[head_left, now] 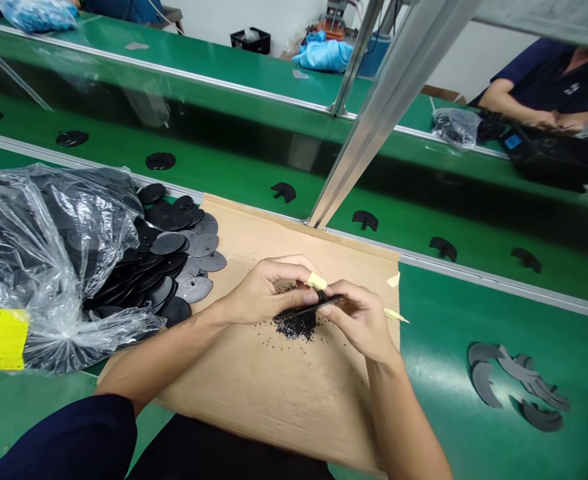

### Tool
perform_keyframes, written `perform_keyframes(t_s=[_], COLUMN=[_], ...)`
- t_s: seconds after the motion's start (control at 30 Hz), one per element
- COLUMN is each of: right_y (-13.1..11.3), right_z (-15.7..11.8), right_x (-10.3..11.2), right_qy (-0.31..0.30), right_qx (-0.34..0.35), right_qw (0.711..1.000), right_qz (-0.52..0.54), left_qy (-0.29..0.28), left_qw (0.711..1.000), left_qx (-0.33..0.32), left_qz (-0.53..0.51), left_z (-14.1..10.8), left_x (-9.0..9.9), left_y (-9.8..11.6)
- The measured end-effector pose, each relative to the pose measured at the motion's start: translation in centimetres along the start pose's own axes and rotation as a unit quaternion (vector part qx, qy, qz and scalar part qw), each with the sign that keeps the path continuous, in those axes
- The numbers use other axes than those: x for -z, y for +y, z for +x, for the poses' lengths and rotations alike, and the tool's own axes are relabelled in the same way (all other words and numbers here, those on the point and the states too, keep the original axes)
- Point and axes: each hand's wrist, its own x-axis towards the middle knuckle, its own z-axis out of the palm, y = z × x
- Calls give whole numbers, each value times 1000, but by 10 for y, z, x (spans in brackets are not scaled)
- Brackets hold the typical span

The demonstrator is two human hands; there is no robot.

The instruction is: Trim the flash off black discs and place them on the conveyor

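Observation:
Both hands meet over a sheet of brown cardboard [254, 400]. My left hand [261, 293] pinches a thin black plastic disc [307, 309], seen nearly edge-on, with thumb and fingers; yellow tape [317, 281] wraps a fingertip. My right hand [361, 317] closes on the disc's right side. From behind that hand sticks out a slim, pointed yellow tool [397, 315]; its other end is hidden. Beneath the disc lies a heap of tiny black bits [294, 327], with crumbs scattered around it.
Left of the cardboard, black discs [194, 290] spill from a clear plastic bag [49, 233] with a yellow label. Curved black pieces [519, 380] lie at the right. Single black parts [365, 220] line the green belt behind a metal post [364, 127]. A co-worker [549, 93] sits across.

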Motion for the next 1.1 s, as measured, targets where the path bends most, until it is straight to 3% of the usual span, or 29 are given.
perform_keyframes(t_s=[0.1, 0.2, 0.5, 0.7, 0.8, 0.87, 1.0, 1.1], right_y=[-2, -4, -12, -20, -10, 2, 32, 48], right_z=[3, 4, 5, -9, -30, -56, -111, -128], right_x=[3, 4, 14, 0, 10, 28, 71, 85], right_qy=[16, 40, -24, 143, 88, 36, 53, 37], right_qx=[-1, 51, 82, 118, 76, 14, -119, -119], right_qw=[1000, 997, 993, 969, 965, 938, 824, 798], right_qz=[-19, -28, -81, -164, -233, -345, -551, -590], left_qy=[34, 40, 11, -7, 22, 65, 110, 84], left_qw=[999, 999, 998, 991, 991, 989, 986, 990], left_qx=[6, 0, 45, 112, 133, 135, 113, 86], left_qz=[7, 17, 49, -72, -19, 14, 61, 69], left_z=[0, -1, -4, -7, -9, -9, -5, -2], left_x=[-2, -4, -6, -20, -23, -21, -11, -6], left_y=[-2, -1, 4, -6, -11, -13, -13, -15])
